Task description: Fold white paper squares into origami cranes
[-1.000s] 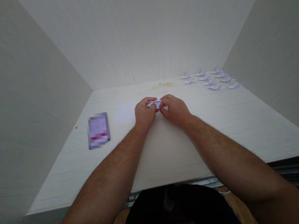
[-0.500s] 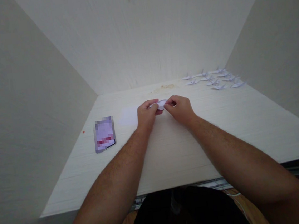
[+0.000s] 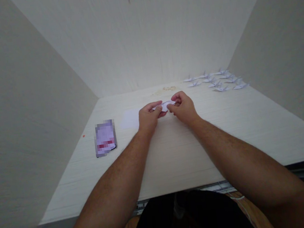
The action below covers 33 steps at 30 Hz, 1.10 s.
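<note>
A small folded piece of white paper [image 3: 164, 106] is held between both hands over the middle of the table. My left hand [image 3: 150, 115] pinches its left end, thumb on the near face and fingers behind. At the other end my right hand [image 3: 183, 106] grips it between thumb and fingers, the index finger raised at the top edge. Fingers hide part of the folds. Just left of my left hand lies a flat white sheet of paper [image 3: 128, 119], partly covered by that hand.
Several folded white paper cranes [image 3: 214, 84] stand at the back right of the white table [image 3: 173, 155]. A phone-like device [image 3: 104, 138], its screen blurred, lies on the left. Walls enclose the back and both sides. A small orange speck [image 3: 83, 136] sits near the left edge.
My right hand's fingers have lifted and spread a little along the paper's right end, showing more of the paper. The left hand keeps its grip. The view has shifted slightly.
</note>
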Motion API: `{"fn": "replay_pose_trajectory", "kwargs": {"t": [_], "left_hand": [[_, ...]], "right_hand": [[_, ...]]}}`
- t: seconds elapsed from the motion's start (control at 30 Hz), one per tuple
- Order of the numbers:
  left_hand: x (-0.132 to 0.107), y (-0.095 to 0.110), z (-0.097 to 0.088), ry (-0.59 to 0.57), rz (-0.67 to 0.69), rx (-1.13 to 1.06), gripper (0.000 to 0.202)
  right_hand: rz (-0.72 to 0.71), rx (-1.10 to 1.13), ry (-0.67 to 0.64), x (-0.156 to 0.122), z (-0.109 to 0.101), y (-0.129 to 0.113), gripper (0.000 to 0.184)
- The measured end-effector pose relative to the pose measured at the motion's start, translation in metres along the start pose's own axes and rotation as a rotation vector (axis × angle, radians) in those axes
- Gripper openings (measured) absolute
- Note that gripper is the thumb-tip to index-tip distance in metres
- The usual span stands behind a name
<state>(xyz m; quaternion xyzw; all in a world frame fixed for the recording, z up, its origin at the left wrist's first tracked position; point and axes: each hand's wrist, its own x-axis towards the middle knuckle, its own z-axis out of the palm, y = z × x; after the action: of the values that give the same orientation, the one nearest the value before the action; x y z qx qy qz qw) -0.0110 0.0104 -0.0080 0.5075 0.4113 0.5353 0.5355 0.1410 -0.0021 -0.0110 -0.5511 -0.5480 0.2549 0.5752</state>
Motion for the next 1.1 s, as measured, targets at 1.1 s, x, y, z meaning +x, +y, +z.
{"fn": "replay_pose_trajectory", "kwargs": {"t": [1.1], "left_hand": [[-0.002,0.001,0.002,0.005,0.107,0.038,0.032]], "right_hand": [[0.057,0.213,-0.078,-0.003,-0.001,-0.014,0.033]]}}
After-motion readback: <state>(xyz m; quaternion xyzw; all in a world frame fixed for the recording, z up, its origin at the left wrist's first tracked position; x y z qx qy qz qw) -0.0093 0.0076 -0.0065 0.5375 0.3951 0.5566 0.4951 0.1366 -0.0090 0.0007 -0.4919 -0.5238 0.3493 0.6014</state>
